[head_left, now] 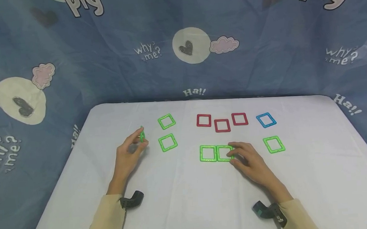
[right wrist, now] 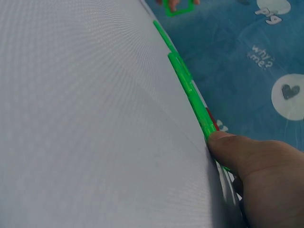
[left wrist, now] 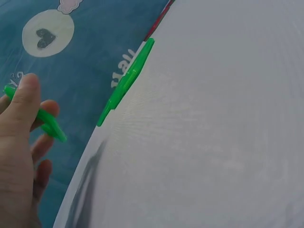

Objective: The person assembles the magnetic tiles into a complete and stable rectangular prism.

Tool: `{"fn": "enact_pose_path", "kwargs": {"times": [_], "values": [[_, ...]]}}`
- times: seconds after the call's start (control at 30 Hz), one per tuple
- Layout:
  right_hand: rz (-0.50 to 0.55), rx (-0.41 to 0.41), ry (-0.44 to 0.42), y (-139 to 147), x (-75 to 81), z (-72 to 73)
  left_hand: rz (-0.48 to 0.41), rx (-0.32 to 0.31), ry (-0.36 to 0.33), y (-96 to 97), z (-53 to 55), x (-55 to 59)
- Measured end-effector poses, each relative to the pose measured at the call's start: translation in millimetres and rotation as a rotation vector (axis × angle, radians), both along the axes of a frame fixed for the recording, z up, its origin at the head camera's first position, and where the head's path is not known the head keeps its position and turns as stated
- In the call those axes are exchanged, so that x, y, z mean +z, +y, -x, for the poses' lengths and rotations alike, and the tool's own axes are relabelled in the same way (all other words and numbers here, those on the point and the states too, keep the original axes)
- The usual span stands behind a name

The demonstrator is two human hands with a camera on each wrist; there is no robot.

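My left hand (head_left: pixel 127 153) pinches a green square magnetic tile (head_left: pixel 142 134) between thumb and fingers, raised above the table and seen nearly edge-on. In the left wrist view the same tile (left wrist: pixel 50 124) shows behind the thumb. My right hand (head_left: pixel 249 161) grips the right side of another green tile (head_left: pixel 217 153), which lies flat. That tile sits edge to edge with a green tile (head_left: pixel 200 153) on its left. In the right wrist view my thumb (right wrist: pixel 232 147) presses at the edge of the gripped tile (right wrist: pixel 190 92).
Two green tiles (head_left: pixel 167 143) (head_left: pixel 162 119) lie near my left hand. Three red tiles (head_left: pixel 222 131) lie behind the joined pair. A blue tile (head_left: pixel 266 126) and a green tile (head_left: pixel 274 152) lie at the right. A white table (head_left: pixel 182 204) meets a patterned blue cloth (head_left: pixel 122 79) behind.
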State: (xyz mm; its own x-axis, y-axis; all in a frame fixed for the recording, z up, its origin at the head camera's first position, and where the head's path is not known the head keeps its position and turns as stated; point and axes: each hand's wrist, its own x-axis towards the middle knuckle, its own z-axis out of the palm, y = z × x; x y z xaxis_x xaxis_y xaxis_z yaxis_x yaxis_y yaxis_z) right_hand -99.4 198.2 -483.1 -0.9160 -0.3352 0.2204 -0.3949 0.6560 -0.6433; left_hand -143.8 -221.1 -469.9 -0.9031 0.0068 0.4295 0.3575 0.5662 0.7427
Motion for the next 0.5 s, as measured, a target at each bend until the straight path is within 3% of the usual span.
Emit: {"fn": "enact_pose_path", "kwargs": {"times": [0.27,0.5], "values": [[0.013,0.004,0.0,0,1.2,0.5,-0.014,0.054,0.038,2.5,-0.1,0.1],[0.006,-0.005,-0.005,0,0.1,-0.2,-0.127,-0.021,0.037,22.6,-10.0,16.8]]}}
